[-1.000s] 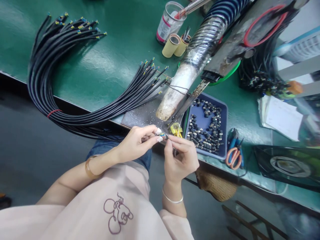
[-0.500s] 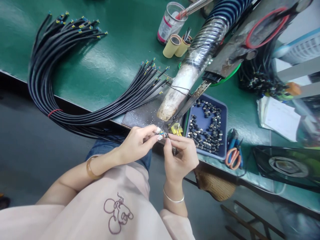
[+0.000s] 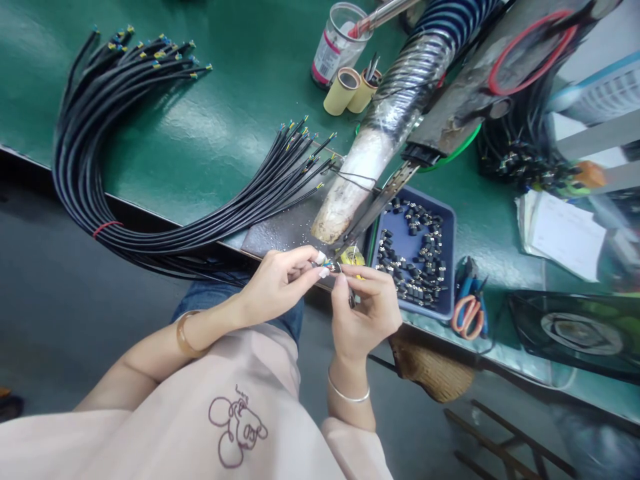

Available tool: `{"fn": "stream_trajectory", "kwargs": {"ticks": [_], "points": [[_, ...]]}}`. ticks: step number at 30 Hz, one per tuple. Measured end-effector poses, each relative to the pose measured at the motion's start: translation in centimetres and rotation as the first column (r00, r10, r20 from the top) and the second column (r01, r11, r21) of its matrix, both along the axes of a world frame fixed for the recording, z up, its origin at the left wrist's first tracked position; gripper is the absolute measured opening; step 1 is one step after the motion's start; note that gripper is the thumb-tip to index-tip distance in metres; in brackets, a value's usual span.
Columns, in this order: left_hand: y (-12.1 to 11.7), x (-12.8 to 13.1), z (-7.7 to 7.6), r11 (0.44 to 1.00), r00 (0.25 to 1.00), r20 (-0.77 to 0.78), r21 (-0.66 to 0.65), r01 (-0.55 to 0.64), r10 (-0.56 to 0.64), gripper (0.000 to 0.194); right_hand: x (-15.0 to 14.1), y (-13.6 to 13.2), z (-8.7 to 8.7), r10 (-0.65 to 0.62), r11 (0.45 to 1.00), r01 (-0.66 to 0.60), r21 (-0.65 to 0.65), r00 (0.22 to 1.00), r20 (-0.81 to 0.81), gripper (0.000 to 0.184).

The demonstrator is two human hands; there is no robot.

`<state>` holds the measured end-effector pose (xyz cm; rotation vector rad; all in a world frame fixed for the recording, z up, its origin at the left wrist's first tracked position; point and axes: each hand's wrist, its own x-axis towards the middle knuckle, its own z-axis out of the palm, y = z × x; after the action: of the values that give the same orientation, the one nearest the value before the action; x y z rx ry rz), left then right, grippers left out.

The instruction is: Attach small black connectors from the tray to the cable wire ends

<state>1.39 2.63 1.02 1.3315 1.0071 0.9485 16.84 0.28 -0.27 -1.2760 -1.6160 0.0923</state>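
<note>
Between my left thumb and fingers, my left hand [image 3: 283, 283] pinches the end of a cable, where small coloured wires [image 3: 326, 264] stick out. My right hand [image 3: 367, 303] meets it from the other side, its thumb and index finger closed on a small, thin item at the wire ends, too tiny to make out. A dark bit also shows under the right fingers. Just above both hands is the tip of a soldering iron [image 3: 373, 210], fixed on a stand. A yellow piece [image 3: 353, 259] lies close behind my right fingertips.
A bundle of black cables [image 3: 165, 241] curves along the left bench. A fume hose [image 3: 345, 180] comes down beside the iron. Right of it are a blue tray [image 3: 453, 267] of small black connectors, orange-handled pliers [image 3: 467, 313], papers [image 3: 565, 233] and a fan [image 3: 580, 333]. Behind stands a plastic jar [image 3: 333, 50].
My right hand has shifted slightly to the right and turned a little at the wire ends. The left hand keeps its pinch almost in place. The view has moved slightly.
</note>
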Motion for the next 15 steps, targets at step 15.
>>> {"fn": "stream_trajectory", "kwargs": {"ticks": [15], "points": [[0.20,0.21,-0.16,0.999,1.000,-0.001,-0.030,-0.030,0.030,0.022,-0.18,0.00,-0.11,0.015,0.998,-0.019,-0.061,0.997,-0.075,0.011]]}}
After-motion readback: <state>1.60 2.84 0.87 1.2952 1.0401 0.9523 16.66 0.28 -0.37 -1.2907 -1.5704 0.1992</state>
